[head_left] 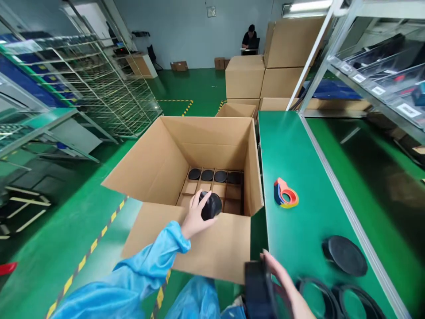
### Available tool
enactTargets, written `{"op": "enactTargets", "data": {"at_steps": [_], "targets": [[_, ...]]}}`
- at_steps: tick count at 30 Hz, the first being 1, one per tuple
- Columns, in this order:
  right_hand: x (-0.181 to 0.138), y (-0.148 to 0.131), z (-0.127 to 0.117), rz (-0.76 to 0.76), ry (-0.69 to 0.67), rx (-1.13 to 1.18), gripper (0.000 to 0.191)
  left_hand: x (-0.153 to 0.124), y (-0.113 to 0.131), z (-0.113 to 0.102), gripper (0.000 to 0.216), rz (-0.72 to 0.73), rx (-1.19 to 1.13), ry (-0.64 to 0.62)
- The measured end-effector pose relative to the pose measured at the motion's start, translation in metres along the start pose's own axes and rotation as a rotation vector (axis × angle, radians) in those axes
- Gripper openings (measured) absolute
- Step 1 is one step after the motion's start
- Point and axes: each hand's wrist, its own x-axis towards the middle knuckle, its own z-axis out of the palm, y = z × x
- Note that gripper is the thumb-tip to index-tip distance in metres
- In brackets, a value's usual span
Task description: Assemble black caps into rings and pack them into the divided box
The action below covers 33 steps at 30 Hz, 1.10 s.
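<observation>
My left hand (196, 218) grips a black round part (211, 206) above the near edge of an open cardboard box (206, 133). Inside the box, a cardboard divider forms square cells, and a row of black round parts (207, 175) fills the far cells. At the lower right, my right hand (287, 283) is wrapped around a larger black part (260, 290), blurred and cut off by the frame's bottom. Beside that hand, several black round pieces, one a solid disc (347, 255) and others ring-shaped (314, 294), lie on the green table (282, 146).
A tape dispenser (285, 193) in red, blue and yellow lies on the table. Stacked cartons (245, 77) stand behind the box. A wire rack (109, 84) is at left, a metal shelf with bins (381, 88) at right. A person (250, 40) sits far back.
</observation>
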Motion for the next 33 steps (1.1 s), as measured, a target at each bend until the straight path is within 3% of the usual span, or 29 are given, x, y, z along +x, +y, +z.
{"op": "enactTargets", "data": {"at_steps": [1, 2, 4, 6, 8, 10, 13, 16, 20, 25, 29, 33], "targets": [[0.041, -0.018, 0.025, -0.025, -0.041, -0.045, 0.103, 0.025, -0.018, 0.0, 0.091, -0.042, 0.036, -0.034], [0.086, -0.033, 0.047, -0.053, 0.012, -0.127, 0.105, 0.051, -0.036, 0.002, 0.093, -0.063, 0.086, -0.087], [0.184, -0.052, 0.073, -0.115, 0.246, -0.336, 0.104, 0.106, -0.076, 0.018, 0.097, -0.082, 0.201, -0.238], [0.286, -0.048, 0.078, -0.076, 0.486, -0.521, 0.104, 0.156, -0.116, 0.044, 0.1, -0.093, 0.273, -0.393], [0.379, -0.019, 0.069, 0.059, 0.629, -0.659, 0.111, 0.195, -0.155, 0.079, 0.104, -0.099, 0.289, -0.498], [0.454, 0.026, 0.055, 0.251, 0.668, -0.78, 0.111, 0.219, -0.189, 0.115, 0.107, -0.092, 0.281, -0.571], [0.525, 0.099, 0.038, 0.449, 0.595, -0.916, 0.115, 0.236, -0.226, 0.166, 0.109, -0.083, 0.271, -0.642], [0.559, 0.156, 0.029, 0.424, 0.527, -1.036, 0.12, 0.239, -0.25, 0.208, 0.109, -0.061, 0.256, -0.666], [0.581, 0.216, 0.019, 0.369, 0.47, -1.125, 0.123, 0.24, -0.274, 0.249, 0.108, -0.014, 0.233, -0.661], [0.588, 0.275, 0.013, 0.357, 0.406, -1.207, 0.084, 0.23, -0.312, 0.288, 0.099, 0.126, 0.183, -0.565], [0.587, 0.288, 0.013, 0.399, 0.356, -1.227, 0.073, 0.22, -0.333, 0.306, 0.09, 0.263, 0.196, -0.487], [0.59, 0.252, 0.019, 0.484, 0.369, -1.179, 0.072, 0.222, -0.333, 0.303, 0.082, 0.246, 0.269, -0.614]]}}
